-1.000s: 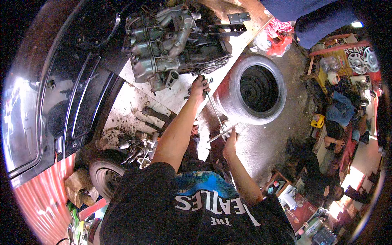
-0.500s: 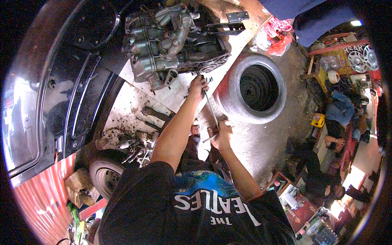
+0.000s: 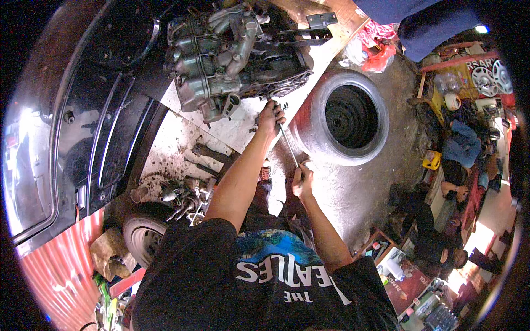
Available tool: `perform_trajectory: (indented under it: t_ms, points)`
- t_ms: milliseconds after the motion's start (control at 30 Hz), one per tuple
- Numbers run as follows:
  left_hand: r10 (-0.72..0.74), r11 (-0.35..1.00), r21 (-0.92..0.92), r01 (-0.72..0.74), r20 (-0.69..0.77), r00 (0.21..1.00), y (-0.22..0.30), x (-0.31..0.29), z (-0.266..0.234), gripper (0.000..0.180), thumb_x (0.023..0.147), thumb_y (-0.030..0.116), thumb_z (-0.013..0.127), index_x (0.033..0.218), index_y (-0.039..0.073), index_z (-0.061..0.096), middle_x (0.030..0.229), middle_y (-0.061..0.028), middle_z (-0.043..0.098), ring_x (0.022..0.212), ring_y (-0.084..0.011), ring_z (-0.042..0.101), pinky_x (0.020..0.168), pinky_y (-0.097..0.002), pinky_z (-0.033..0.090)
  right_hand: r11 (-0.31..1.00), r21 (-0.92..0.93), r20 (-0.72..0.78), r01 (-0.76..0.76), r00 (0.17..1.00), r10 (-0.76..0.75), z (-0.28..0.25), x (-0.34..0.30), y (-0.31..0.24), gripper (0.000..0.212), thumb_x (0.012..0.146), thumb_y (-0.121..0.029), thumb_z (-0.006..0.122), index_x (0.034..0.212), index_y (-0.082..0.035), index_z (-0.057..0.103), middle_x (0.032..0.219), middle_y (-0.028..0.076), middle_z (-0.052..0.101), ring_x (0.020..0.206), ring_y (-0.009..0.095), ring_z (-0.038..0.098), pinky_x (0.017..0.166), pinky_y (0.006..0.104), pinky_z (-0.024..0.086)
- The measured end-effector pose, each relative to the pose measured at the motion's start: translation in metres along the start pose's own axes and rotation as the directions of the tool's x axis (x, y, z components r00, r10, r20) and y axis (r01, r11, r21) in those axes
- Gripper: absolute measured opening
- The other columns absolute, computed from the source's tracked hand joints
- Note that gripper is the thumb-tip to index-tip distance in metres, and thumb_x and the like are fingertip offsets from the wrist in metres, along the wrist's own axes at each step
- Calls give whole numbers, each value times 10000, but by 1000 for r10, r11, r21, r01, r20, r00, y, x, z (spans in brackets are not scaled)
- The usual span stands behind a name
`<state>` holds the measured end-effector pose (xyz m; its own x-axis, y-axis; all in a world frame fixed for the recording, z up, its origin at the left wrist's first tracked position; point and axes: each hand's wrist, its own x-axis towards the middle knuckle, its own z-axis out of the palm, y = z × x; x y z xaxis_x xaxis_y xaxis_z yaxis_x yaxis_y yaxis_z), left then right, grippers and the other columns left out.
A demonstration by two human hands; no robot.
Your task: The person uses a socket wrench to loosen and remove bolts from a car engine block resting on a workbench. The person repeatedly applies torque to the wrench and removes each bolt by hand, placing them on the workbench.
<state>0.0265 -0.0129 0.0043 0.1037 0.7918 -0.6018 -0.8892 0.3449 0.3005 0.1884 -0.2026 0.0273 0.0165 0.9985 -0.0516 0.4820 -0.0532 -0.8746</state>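
A dirty metal engine [image 3: 205,69] with curved manifold pipes lies on a white-topped surface [image 3: 243,129]. My left hand [image 3: 270,117] is closed around the upper end of a long thin metal wrench [image 3: 289,145], close to the engine's near edge. The wrench slants down to my right hand [image 3: 302,181], which is closed on its lower end. Its crossbar is now hidden by the right hand's fingers. What the wrench's far tip touches cannot be made out behind the left hand.
Stacked tyres [image 3: 381,124] stand right of the engine. A black vehicle panel [image 3: 83,121] fills the left side. Loose greasy parts [image 3: 185,196] lie below left, near a wheel [image 3: 144,234]. People [image 3: 461,149] sit at the far right; a dark-blue-clothed person [image 3: 436,25] is at the top.
My right hand has turned at the wrench's lower end, and the crossbar that showed below it is out of sight. The left hand has stayed nearly in place.
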Motion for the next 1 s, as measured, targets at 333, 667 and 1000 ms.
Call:
perform_trajectory:
  t_ms: [333,667,1000]
  points:
    - [43,998,45,-43,0,999,-4,0,4,239,1017,301,472,807,194,430,634,63,358,476,-69,313,430,-244,273,-90,800,562,-594,687,461,-6,9,16,238,915,-304,492,789,-104,510,663,28,481,524,160,422,487,298,369]
    - [52,997,53,-51,-29,998,-5,9,-4,188,1009,268,476,832,214,444,651,69,354,491,-71,310,426,-236,282,322,793,169,-518,694,700,-20,1,-17,414,966,-377,516,1193,-33,479,939,92,546,840,216,541,809,373,441]
    - [101,992,76,-97,-40,994,-11,12,-5,151,980,257,512,841,216,469,629,73,340,478,-67,314,418,-237,271,817,369,130,-443,895,427,-48,-50,1,426,1010,-354,448,1243,0,488,1237,171,552,1061,243,563,913,384,448]
